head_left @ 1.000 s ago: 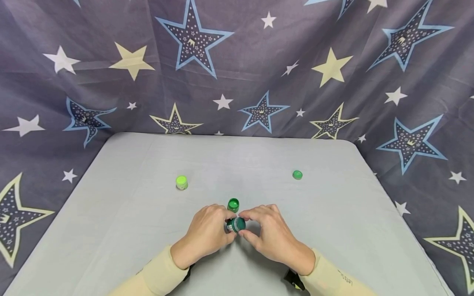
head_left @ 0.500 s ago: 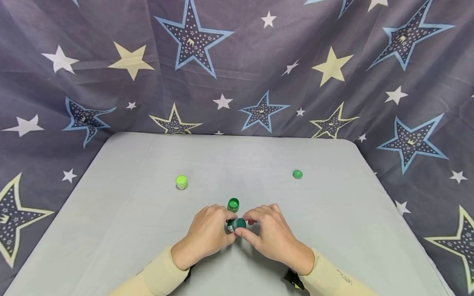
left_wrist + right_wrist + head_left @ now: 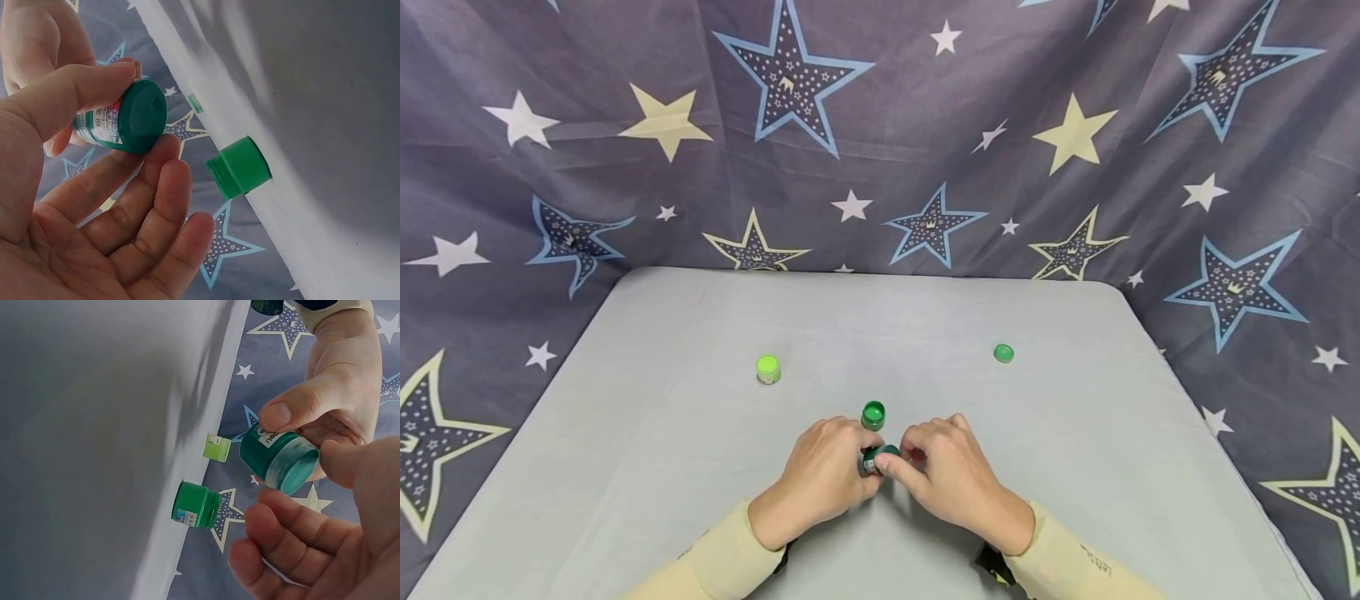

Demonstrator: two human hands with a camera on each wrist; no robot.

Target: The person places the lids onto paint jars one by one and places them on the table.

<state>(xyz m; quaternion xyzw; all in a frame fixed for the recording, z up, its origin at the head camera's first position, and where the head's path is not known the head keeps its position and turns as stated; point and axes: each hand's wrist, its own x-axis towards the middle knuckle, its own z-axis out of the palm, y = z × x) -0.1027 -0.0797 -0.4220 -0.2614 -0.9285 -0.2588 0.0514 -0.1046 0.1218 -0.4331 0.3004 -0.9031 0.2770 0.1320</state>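
Note:
Tilted on its side above the table is a small dark green paint jar [image 3: 872, 461] with a white label. My left hand [image 3: 823, 462] grips its body between thumb and fingers. At the other end, the jar's lid [image 3: 297, 472] has a whitish, frosted rim. My right hand [image 3: 955, 471] pinches there, thumb across the lid and index finger curled on the far side; the fingertip contact is partly hidden. Just beyond the hands stands an uncapped green jar [image 3: 873, 415], its glossy green inside visible from above.
A capped light green jar [image 3: 768, 369] stands farther back to the left. A loose green lid [image 3: 1003, 353] lies back right on the grey-covered table [image 3: 625, 467]. Behind the table hangs a dark star-patterned cloth [image 3: 880, 125].
My right thumb has slid leftward over the lid while the index finger has curled inward. The left hand and jar have shifted very slightly right. Other items stay put.

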